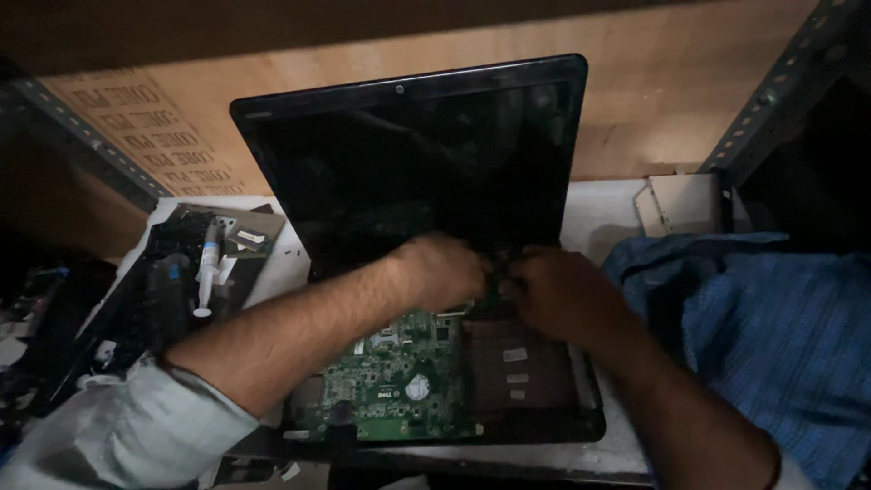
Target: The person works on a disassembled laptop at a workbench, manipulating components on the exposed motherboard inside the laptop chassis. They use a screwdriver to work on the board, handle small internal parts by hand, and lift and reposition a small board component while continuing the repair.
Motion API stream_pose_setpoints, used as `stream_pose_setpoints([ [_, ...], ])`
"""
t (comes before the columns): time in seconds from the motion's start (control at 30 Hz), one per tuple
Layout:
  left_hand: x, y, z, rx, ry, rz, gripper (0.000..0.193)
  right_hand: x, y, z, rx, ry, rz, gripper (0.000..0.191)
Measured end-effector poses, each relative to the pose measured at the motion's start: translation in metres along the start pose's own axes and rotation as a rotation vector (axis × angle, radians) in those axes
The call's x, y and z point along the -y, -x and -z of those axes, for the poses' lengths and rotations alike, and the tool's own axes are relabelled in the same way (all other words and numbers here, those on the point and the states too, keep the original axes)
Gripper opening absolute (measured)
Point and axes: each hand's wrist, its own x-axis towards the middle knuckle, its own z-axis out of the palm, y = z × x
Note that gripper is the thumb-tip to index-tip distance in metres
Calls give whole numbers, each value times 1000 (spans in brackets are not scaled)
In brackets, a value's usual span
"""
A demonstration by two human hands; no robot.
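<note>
Opened laptop: centre of white bench, long axis 9-to-3, lid upright at 12 o'clock, green motherboard exposed toward 6. Left hand and right hand meet at the hinge line, fingers curled together; grip contents cannot be told. Syringe at 9 o'clock. Blue cloth at 3.

— Any screens?
— One: a laptop screen at twelve o'clock, upright, rectangular, black and dark.
— Labels?
— Small white stickers at five o'clock, plus a round white one at six on the green board.
</note>
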Motion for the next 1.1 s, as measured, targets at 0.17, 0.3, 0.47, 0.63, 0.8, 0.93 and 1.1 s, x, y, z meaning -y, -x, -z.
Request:
stream_pose_setpoints([
  [0.17, 5, 1, -4, -106, 89, -65, 31, 1, -1, -2, -92, 78, 92, 26],
  [0.3, 3, 3, 5, 20, 112, -34, 38, -1, -3, -2, -14, 47, 12, 28],
  [0.47, 1, 11, 13, 9, 124, -52, 34, -5, -3, -4, -65, 54, 91, 27],
  [0.63, 0, 15, 15, 26, 189, -21, 37, -4, -1, -5, -96, 38, 106, 26],
  [0.8, -9, 5, 16, 75, 222, 76, 49, -3, -1, -3, -15, 90, 26, 28],
  [0.93, -1, 7, 9, -34, 222, -27, 44, -6, -2, -5, -94, 78, 85, 27],
  [1.1, 0, 8, 5, -41, 214, -11, 38, -9, -4, -9, -131, 68, 122, 28],
])
